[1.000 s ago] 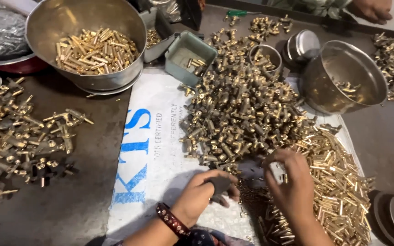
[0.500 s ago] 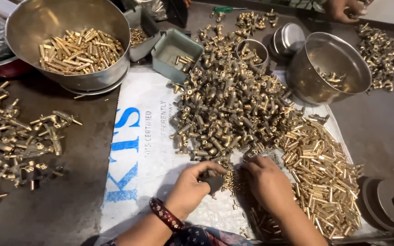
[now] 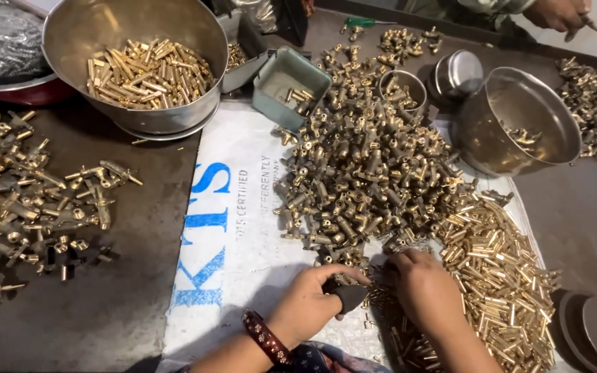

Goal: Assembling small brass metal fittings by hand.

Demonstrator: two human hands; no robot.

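On the far left of the dark table [image 3: 105, 311], loose brass valve bodies [image 3: 29, 214] are lying scattered, with a big steel bowl of brass pins [image 3: 148, 72] above them. Moving right onto the white printed sack [image 3: 233, 228], the left hand [image 3: 309, 307], wearing a red bangle [image 3: 265, 338], is curling shut around a small dark grey part [image 3: 348, 297], thumb and fingers clamped on it. Compared with a second ago, both hands are sitting closer together and nearer the big central heap of brass fittings [image 3: 367, 166]; the right hand [image 3: 426, 293] is no longer lifting a piece but is pressing down into the pile edge beside the dark part. Looks like picking has given way to fitting or grabbing the next bit. Right-hand fingers are bent, tips buried in brass; cannot tell whether they're pinching anything. Further right, short brass tubes [image 3: 499, 276] are spreading out, and a tilted steel pot [image 3: 519, 124] is sitting above. Another person's hand [image 3: 561, 14] is showing top right.
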